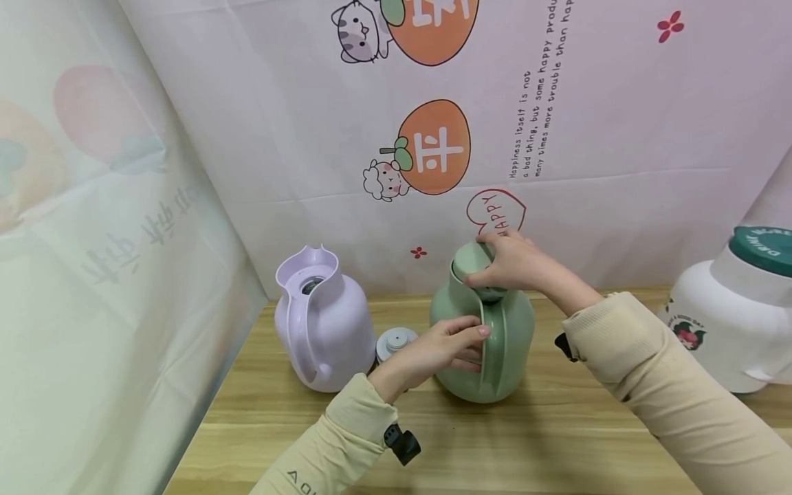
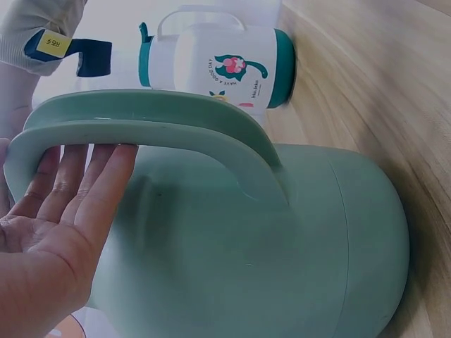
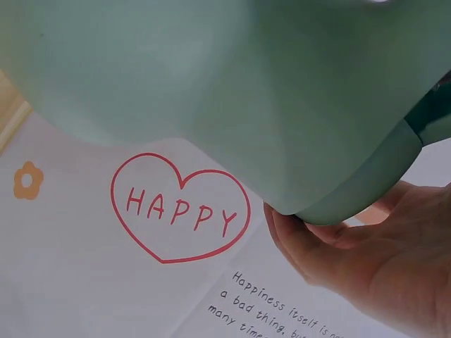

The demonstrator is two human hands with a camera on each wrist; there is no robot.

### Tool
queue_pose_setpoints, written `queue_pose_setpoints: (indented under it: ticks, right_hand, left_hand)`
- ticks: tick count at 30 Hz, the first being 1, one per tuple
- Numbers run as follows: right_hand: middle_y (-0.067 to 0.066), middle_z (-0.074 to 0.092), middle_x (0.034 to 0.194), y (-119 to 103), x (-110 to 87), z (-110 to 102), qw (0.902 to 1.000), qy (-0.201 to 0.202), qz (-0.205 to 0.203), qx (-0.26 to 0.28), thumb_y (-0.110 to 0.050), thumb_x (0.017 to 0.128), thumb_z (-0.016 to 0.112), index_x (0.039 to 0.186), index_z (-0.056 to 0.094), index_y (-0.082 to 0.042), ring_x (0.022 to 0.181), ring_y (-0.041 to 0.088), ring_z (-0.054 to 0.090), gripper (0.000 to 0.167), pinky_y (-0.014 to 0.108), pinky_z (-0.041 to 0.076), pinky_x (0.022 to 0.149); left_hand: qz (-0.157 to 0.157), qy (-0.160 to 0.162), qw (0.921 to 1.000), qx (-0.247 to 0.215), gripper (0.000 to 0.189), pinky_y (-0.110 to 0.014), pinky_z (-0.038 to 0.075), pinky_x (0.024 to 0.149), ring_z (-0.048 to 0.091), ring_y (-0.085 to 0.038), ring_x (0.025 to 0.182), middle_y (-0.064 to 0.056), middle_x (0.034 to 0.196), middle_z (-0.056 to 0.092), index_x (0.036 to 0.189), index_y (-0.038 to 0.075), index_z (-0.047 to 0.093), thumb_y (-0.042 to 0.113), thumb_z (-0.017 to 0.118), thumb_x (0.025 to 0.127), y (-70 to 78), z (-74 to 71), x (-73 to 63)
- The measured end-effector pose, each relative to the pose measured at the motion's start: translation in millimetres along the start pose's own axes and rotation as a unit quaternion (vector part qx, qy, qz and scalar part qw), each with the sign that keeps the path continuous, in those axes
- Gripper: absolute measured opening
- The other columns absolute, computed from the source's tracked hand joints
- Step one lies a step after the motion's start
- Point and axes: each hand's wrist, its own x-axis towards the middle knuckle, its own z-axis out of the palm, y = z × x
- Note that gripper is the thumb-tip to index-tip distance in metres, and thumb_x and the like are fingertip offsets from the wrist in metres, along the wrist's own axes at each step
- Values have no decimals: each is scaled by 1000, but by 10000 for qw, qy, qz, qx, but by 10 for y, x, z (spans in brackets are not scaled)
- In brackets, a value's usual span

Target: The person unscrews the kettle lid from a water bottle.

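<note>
A green thermos jug (image 1: 518, 337) stands upright on the table, its handle (image 2: 141, 132) towards me. My left hand (image 1: 442, 344) is at this handle, fingers reaching through its loop and the thumb lying along the outside. In the left wrist view those fingers are nearly straight, their tips against the handle's inner side. Across the jug's mouth, my right hand (image 1: 513, 261) grips the round green lid (image 1: 473, 260) between thumb and fingers. Seen from the right wrist, the fingers lie under the rim of the lid (image 3: 363, 193). How firmly the lid sits is hidden.
A lilac jug (image 1: 343, 323) with an uncovered mouth stands to the left. Beside it is a pale grey round stopper (image 1: 396, 340), partly behind my left wrist. At far right stands a white jug (image 1: 730, 316) with a dark green lid. A printed cloth (image 1: 297, 151) hangs behind.
</note>
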Motion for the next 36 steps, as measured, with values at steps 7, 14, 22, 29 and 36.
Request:
queue_pose_setpoints:
  ticks: [7, 14, 22, 29, 36]
  right_hand:
    - [34, 28, 146, 37, 10, -25, 9997, -116, -227, -51, -38, 78, 68, 145, 37, -3, 125, 54, 36, 82, 59, 42, 90]
    - [32, 29, 147, 94, 6, -63, 9987, -208, -463, -4, -37, 77, 69, 145, 37, -8, 121, 50, 43, 81, 56, 45, 88]
    - [31, 26, 148, 113, 7, -80, 9977, -358, -543, 164, -35, 78, 68, 147, 35, -8, 119, 42, 45, 81, 53, 45, 89]
    - [27, 26, 149, 121, 2, -119, 9967, -470, -553, 352, -32, 78, 67, 148, 33, -10, 113, 37, 46, 80, 47, 45, 87]
    - [27, 19, 152, 130, -10, -216, 9961, -414, -411, 657, -39, 83, 67, 152, 26, -15, 120, 39, 43, 83, 48, 47, 87]
  left_hand:
    - [41, -24, 10000, 9, 36, -38, 54, 94, 63, -22, 107, -15, 121, 60, 126, 4, 52, 29, 44, 102, -22, -11, 18]
    - [64, -27, 10000, 21, 35, -37, 54, 93, 63, -20, 106, -14, 118, 60, 124, 4, 53, 29, 44, 102, -24, -9, 21]
    - [52, -11, 10000, -16, 35, -37, 54, 94, 63, -19, 105, -14, 118, 61, 125, 4, 53, 29, 44, 102, -25, -1, 16]
    - [39, 11, 10000, -14, 35, -36, 54, 93, 63, -19, 104, -13, 116, 61, 124, 4, 53, 29, 44, 102, -24, 2, 17]
    - [24, 19, 10000, -47, 34, -37, 54, 94, 63, -20, 105, -10, 112, 60, 123, 3, 53, 28, 44, 102, -13, 3, 13]
